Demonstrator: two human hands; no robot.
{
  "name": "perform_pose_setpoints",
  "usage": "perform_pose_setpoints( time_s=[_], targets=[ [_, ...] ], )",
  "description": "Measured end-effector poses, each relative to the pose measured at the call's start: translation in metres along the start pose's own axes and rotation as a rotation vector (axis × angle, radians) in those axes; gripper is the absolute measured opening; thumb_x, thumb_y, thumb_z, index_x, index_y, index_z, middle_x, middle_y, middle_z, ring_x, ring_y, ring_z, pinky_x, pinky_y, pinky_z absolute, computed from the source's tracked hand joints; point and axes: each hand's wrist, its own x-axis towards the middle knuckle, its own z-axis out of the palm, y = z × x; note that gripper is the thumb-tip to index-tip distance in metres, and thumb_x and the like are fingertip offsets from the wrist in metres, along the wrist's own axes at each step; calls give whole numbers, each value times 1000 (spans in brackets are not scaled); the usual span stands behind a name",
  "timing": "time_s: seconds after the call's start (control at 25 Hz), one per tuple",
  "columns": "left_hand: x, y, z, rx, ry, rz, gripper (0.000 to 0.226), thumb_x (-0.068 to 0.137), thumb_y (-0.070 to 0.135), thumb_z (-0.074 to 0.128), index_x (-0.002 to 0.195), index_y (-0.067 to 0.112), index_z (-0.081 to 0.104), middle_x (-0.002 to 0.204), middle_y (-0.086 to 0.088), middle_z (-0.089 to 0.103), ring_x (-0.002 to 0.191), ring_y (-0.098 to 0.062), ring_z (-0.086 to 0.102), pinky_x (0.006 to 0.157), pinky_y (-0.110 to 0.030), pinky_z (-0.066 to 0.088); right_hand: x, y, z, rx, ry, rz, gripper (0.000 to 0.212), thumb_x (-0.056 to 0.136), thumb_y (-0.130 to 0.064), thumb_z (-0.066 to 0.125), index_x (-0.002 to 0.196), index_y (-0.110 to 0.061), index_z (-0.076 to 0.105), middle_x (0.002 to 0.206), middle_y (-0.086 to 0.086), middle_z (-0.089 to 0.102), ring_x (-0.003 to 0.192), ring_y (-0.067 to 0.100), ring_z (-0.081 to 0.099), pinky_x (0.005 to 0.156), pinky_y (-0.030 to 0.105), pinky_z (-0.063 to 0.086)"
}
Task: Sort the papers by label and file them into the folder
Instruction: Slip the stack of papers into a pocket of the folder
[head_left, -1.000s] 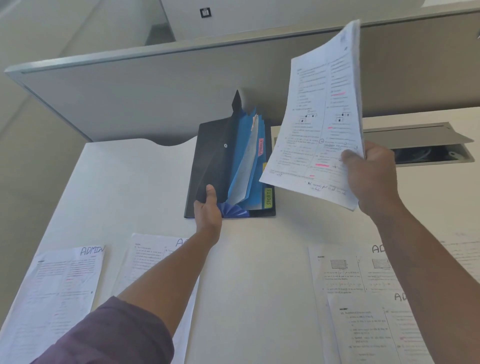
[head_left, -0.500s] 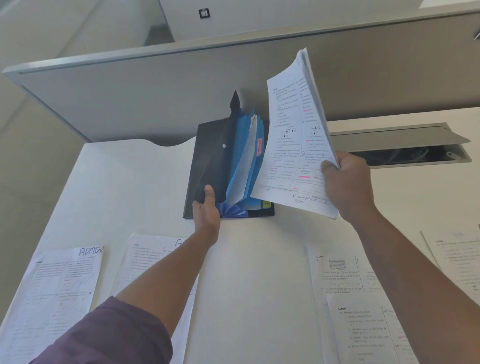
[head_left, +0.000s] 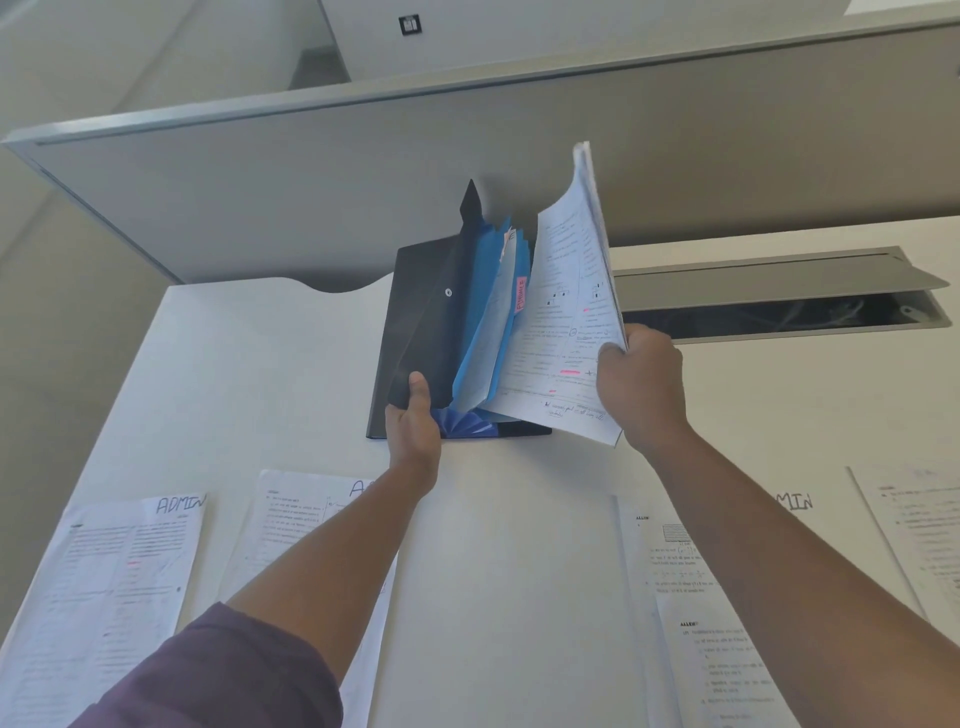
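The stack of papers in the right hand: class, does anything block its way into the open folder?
Nothing visible does. The right hand holds the stack of papers beside the blue pockets, while the left hand holds the black cover open.

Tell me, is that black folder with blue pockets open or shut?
Open. The left hand holds up the cover of the black folder with blue pockets, and its blue dividers fan apart beside the sheaf of printed papers.
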Motion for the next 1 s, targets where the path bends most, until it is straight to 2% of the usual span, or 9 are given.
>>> perform_pose_setpoints(
  time_s=[0.12,0.28,0.4,0.56,0.64,0.72,0.84,1.0],
  targets=[
    [0,0,0,4,0,0,65,104,55,48,151,11,39,129,6,46,118,-16,43,103,-27,31,0,1,5,38,-30,49,26,93,-1,42,69,-11,43,70,-2,52,58,18,41,50,26,28],
    [0,0,-1,5,1,-7,63,103,56,49,147,11,42,129,4,51,121,-20,48,106,-29,34,11,3,15,85,-72,106,11,84,-2,42,82,-2,53,80,7,56,67,25,42,61,32,32],
    [-1,1,-1,6,-3,-11,61,104,55,48,146,11,42,129,3,51,118,-19,48,101,-29,33,20,0,19,88,-122,126,18,84,-2,44,93,7,57,87,14,66,70,27,48,62,35,35],
    [-1,1,-2,5,-11,1,60,104,54,50,145,11,44,134,1,54,122,-20,49,104,-29,35,39,-2,30,106,-182,153,24,86,-3,48,104,12,56,112,23,69,76,34,62,63,37,41],
    [0,1,-2,12,-15,-2,61,103,55,50,145,11,44,137,-1,55,123,-21,50,107,-31,37,48,-4,38,128,-228,180,30,88,-3,51,113,10,58,116,22,69,91,37,70,66,38,48],
    [-1,0,-2,31,-20,-17,63,103,57,49,145,11,43,135,-2,54,120,-22,50,109,-35,39,55,-6,45,151,-273,200,19,92,-1,54,109,6,59,115,20,68,101,38,69,74,40,56],
    [0,0,-2,48,-30,-8,66,102,59,49,146,10,41,138,-3,53,122,-23,50,114,-39,39,61,-9,55,133,-337,218,8,96,-3,59,101,-9,57,112,15,68,100,34,68,90,48,61],
    [0,-3,2,109,-59,9,71,101,61,49,145,5,40,144,-7,50,134,-28,47,119,-43,35,64,-7,73,130,-402,224,9,96,-5,63,96,-12,57,112,16,69,96,31,68,89,49,61]
  ],
)
